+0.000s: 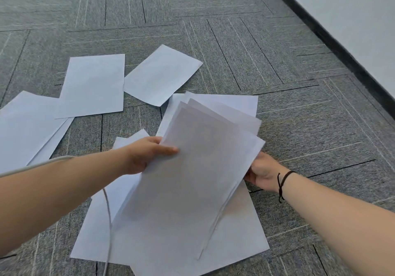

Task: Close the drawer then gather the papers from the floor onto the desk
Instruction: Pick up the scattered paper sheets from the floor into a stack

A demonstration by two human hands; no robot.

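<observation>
You are looking down at a grey carpeted floor (235, 47) with white papers scattered across it. Your left hand (147, 156) is closed on a fanned stack of white sheets (192, 169), thumb on top of the stack's left edge and the fingers out of sight beneath. Your right hand (263, 172) meets the stack's right edge, its fingers tucked behind the paper, so you cannot tell for certain whether it grips or merely steadies the stack. A dark cord bracelet (283, 182) circles your right wrist.

The stack is tilted up off the floor between your two hands. Directly below it, nearer to you, more loose sheets (241, 233) lie flat on the carpet, overlapping one another. Just beyond your left hand, two single sheets lie apart from the stack: one upright sheet (94, 85) ahead and to the left, and one angled sheet (160, 75) straight ahead. Farther out to the left of your left forearm, two more overlapping sheets (25, 126) rest on the carpet.

A thin pale cable (108, 207) hangs under your left forearm and crosses the sheets near you. Well beyond your right hand, a dark baseboard (342, 47) runs along a white wall (352, 4).
</observation>
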